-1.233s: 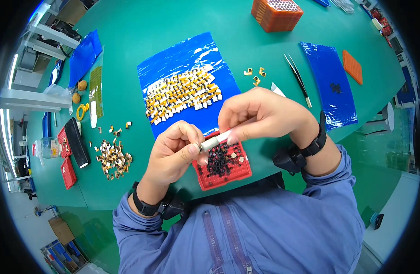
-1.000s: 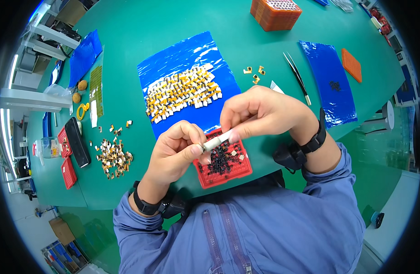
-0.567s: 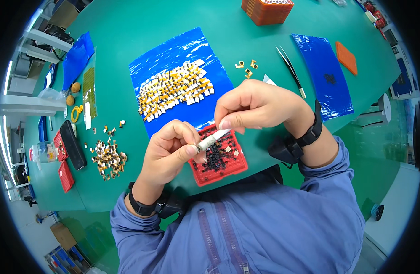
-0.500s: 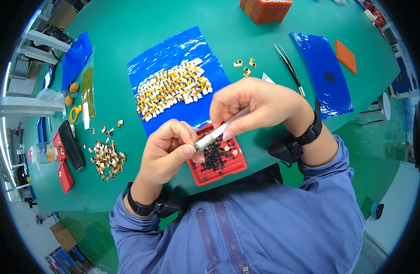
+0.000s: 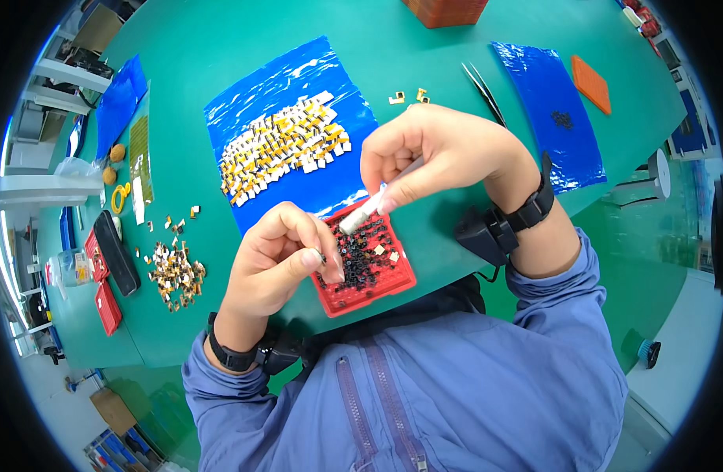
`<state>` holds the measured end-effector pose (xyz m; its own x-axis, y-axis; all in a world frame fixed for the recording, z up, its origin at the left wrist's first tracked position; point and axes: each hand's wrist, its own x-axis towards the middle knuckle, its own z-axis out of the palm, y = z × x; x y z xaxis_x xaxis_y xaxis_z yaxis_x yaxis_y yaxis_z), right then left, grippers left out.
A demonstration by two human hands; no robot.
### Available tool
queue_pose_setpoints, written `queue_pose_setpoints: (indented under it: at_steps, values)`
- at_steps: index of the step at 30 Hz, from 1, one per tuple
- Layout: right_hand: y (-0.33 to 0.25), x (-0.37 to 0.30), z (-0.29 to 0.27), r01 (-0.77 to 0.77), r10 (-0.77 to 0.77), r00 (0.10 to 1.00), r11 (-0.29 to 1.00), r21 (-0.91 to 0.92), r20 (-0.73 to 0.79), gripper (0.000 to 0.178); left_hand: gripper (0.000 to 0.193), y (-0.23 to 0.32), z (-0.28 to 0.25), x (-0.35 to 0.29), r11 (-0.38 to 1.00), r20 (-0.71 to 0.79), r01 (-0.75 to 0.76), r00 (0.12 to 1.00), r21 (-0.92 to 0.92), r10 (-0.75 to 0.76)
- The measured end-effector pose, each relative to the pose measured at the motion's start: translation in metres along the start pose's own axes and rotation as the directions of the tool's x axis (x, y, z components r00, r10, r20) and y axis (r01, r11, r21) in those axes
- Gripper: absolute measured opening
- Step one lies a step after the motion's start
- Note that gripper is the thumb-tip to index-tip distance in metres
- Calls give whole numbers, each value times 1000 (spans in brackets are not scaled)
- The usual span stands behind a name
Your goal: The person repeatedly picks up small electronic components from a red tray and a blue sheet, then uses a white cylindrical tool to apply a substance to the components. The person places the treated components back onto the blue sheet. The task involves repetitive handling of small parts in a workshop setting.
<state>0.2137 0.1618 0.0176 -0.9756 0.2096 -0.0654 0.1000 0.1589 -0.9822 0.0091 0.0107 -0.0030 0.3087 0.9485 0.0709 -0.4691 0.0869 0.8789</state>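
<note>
My right hand is closed around a white pen-like stick with a pale, blunt tip. The stick slants down over a shallow red tray, its tip apart from the left fingers. Small black ring-like parts and a few pale square pieces lie in the tray. At the tray's left edge, my left hand pinches thumb and forefinger together on a tiny dark part, too small to make out.
Beyond the tray, a blue sheet bears rows of white-and-gold flex pieces. Leftward lie a loose pile of similar pieces and a black case. To the right are tweezers, another blue sheet and an orange block.
The stick's tip has come away from my left fingertips and now hangs over the tray. My left hand has shifted slightly left and down. The whole view has shifted a little.
</note>
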Motion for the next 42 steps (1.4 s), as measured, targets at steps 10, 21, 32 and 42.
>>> queue_pose_setpoints:
  at_steps: [10, 21, 32, 42]
  values:
    - [8, 5, -4, -3, -16, 982, 995, -95, -190, 17, 15, 9, 3, -5, 898, 50, -25, 999, 439, 3]
    - [17, 8, -2, 21, -40, 971, 996, -82, -238, 25, 20, 13, 4, -3, 764, 118, -114, 992, 635, 50]
    - [17, 8, -3, 27, -43, 971, 997, -71, -236, 22, 20, 15, 5, -3, 761, 112, -116, 992, 638, 57]
    - [15, 8, -7, 21, -31, 977, 999, -49, -211, 14, 20, 14, 4, -2, 775, 106, -102, 993, 624, 46]
